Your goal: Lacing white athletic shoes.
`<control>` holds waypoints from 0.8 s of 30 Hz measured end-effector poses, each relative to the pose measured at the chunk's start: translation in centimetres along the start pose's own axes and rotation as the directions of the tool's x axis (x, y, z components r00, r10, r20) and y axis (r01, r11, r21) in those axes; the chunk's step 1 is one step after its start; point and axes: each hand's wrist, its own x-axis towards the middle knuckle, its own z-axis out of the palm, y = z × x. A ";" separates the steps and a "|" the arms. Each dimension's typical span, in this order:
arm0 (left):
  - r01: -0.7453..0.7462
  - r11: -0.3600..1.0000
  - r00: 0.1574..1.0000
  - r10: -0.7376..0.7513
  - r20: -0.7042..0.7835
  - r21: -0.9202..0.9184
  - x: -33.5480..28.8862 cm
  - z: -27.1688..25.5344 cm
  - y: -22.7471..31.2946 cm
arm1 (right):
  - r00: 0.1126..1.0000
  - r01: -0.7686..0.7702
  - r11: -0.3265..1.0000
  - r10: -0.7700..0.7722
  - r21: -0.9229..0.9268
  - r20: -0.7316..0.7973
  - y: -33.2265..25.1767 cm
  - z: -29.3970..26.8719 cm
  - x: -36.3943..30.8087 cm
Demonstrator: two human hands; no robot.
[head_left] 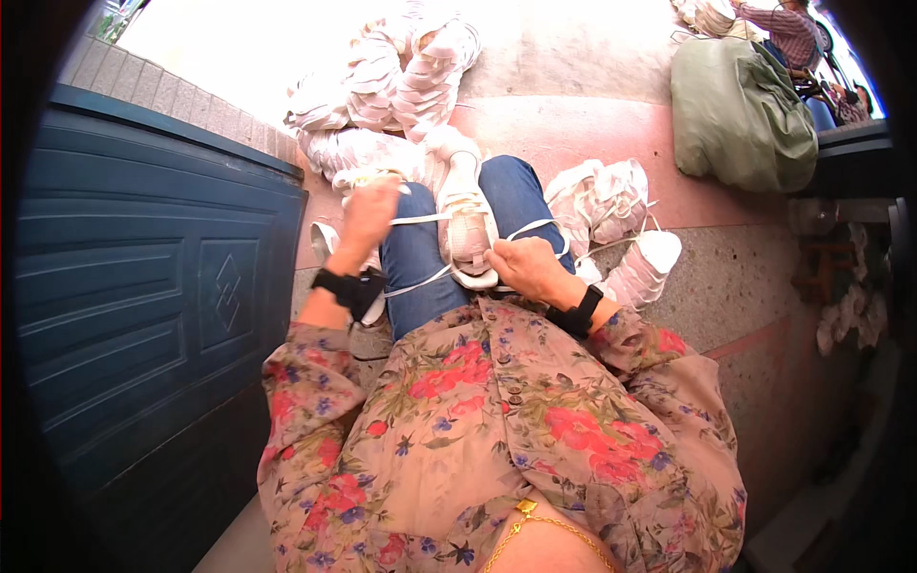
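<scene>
Left hand [371,215] with its grip pinching a taut white lace [420,221], right hand [530,267] curled against the pale shoe [468,227], what it pinches unclear, shoe between jeans-clad thighs [420,272], long axis pointing away from the body, far end leaning slightly left, toe end unclear, other laced shoes [651,267] rightward.

Floral blouse [497,411], blue jeans [411,253], black wristbands [576,312]
</scene>
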 end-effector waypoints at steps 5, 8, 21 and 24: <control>-0.178 0.981 0.972 0.163 0.171 0.075 -1.1 6.5 3.8 | 0.994 0.108 0.992 -0.106 -0.059 0.041 1.3 -0.1 -0.4; -0.289 0.935 0.947 0.249 0.203 0.205 -2.0 7.4 4.2 | 0.994 0.107 0.993 -0.105 -0.055 0.037 2.1 -0.2 -0.3; -0.172 0.905 0.975 0.102 0.196 0.388 -2.2 6.5 6.6 | 0.859 -0.409 0.880 0.461 0.244 -0.223 4.8 -2.2 0.1; -0.137 0.904 0.972 0.043 0.233 0.405 -2.5 6.8 5.6 | 0.912 -0.318 0.909 0.371 0.270 -0.176 3.8 -1.5 0.6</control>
